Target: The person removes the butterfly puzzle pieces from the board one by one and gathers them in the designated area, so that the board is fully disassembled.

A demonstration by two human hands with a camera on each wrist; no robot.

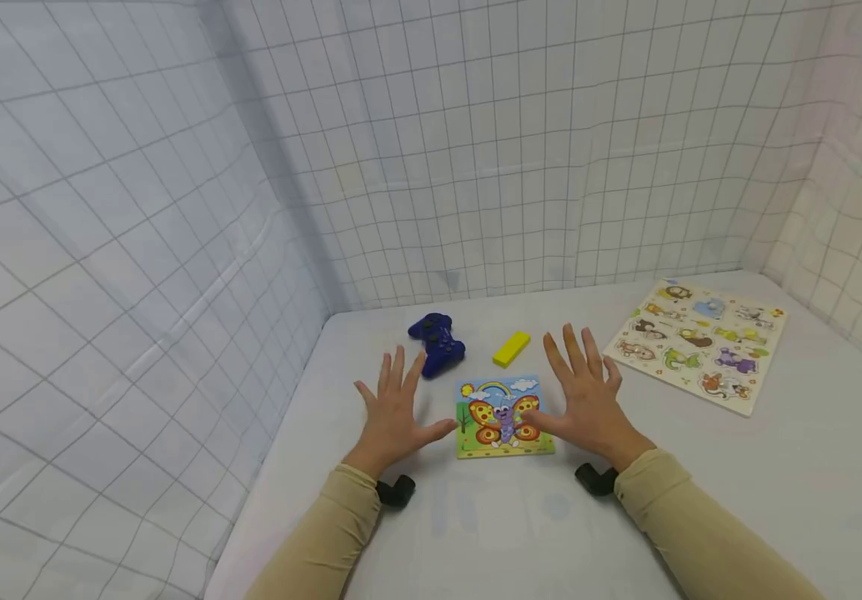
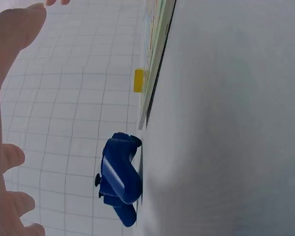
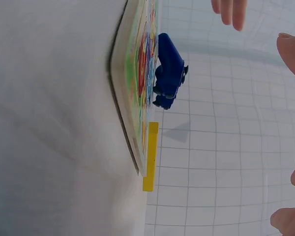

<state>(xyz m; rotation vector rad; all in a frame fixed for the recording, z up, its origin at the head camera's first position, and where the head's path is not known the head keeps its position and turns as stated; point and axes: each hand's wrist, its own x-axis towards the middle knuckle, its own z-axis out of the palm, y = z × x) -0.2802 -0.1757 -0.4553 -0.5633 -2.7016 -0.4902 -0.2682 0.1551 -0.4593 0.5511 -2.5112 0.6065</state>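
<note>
Fingers [image 1: 398, 367] fanned wide, the bare left hand [image 1: 389, 417] hovers in the head view just left of a flat, rectangular butterfly board [image 1: 504, 421] printed with a rainbow and a purple-bodied cartoon butterfly with red-and-yellow wings, while the bare right hand [image 1: 588, 408], equally spread, hangs at the board's right with its thumb overlapping the picture; neither grips anything. The board lies flat on a white cloth-covered table [image 1: 814, 467], between the hands. Behind it are a dark blue plastic game controller [image 1: 440, 343], beyond the left hand, and a small bright yellow rectangular block [image 1: 512, 349]; farther right lies a large cream animal puzzle board [image 1: 701, 346]. Beige long sleeves [image 1: 701, 517] cover the forearms, and white grid-patterned cloth [image 1: 476, 167] rises behind. From the left wrist, the thumb and curving fingertips stand apart from each other along the picture's left side, with a clear gap to the board's edge and to the controller. From the right wrist, the thumb and fingertips at the picture's right side are likewise well parted and clear of the board, beyond which the controller and the yellow block show.
</note>
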